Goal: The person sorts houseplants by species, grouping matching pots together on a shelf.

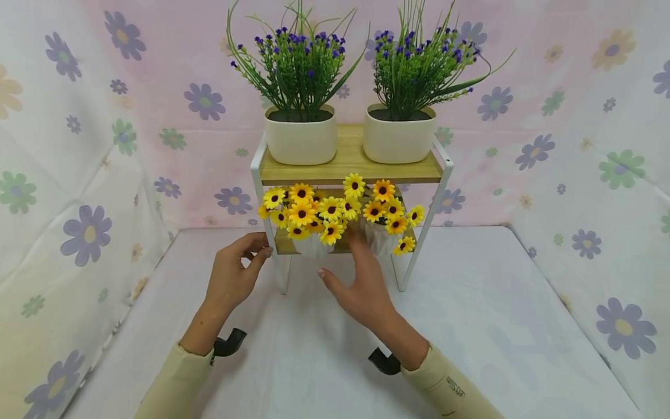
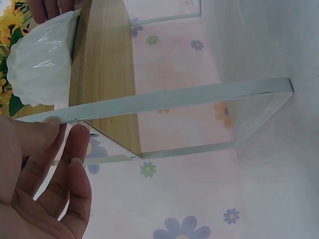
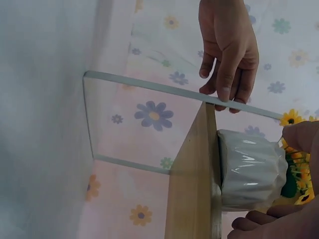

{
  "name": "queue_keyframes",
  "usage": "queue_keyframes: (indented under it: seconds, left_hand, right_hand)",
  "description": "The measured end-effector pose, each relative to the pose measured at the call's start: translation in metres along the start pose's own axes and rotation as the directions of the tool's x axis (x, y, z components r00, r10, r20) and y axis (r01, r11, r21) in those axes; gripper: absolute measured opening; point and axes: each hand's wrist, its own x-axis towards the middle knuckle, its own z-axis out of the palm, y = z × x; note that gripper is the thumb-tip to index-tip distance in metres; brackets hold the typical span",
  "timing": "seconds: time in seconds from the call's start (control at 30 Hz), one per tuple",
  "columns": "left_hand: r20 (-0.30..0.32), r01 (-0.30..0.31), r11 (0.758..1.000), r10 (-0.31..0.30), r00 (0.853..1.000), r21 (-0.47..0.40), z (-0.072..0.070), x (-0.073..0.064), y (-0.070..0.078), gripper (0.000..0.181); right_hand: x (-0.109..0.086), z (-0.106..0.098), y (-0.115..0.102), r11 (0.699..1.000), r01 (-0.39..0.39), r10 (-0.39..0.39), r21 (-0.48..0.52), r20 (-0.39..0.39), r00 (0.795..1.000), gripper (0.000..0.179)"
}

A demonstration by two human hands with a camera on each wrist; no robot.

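Note:
A two-tier plant stand (image 1: 350, 171) has wooden boards and a white metal frame. My left hand (image 1: 232, 270) pinches its left upright at the lower board (image 2: 102, 74), thumb on one side and fingers on the other. Two ribbed white pots of yellow artificial daisies stand on that board. My right hand (image 1: 363, 285) reaches between them, beside the left daisy pot (image 3: 249, 169). Its thumb is spread in front, apart from the pot in the head view. Its fingers are near the pot's right side, their tips partly hidden by the flowers (image 1: 332, 209).
On the top board stand two cream oval pots, the left cream pot (image 1: 300, 139) and the right cream pot (image 1: 400, 137), with grassy leaves and purple flowers. A white cloth (image 1: 324, 361) covers the table. Flower-print fabric (image 1: 209, 151) hangs behind and along both sides.

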Motion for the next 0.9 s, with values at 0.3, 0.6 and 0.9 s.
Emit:
queue_keyframes:
  seconds: [0.3,0.6,0.9]
  left_hand:
    - [0.017,-0.011,1.0,0.011,1.0,0.007,0.001,0.001,0.001,0.027]
    - [0.008,-0.038,0.999,0.038,0.999,0.018,-0.001,0.001,-0.001,0.026]
    - [-0.008,-0.061,0.997,0.062,0.998,0.047,-0.018,-0.008,-0.015,0.024]
  right_hand:
    - [-0.031,-0.021,0.007,0.995,0.059,-0.055,-0.075,0.058,0.997,0.088]
    - [-0.057,-0.049,0.035,0.987,0.067,-0.068,-0.147,0.001,0.998,0.057]
    - [-0.069,-0.082,0.075,0.973,-0.004,-0.011,-0.229,-0.063,0.998,0.042]
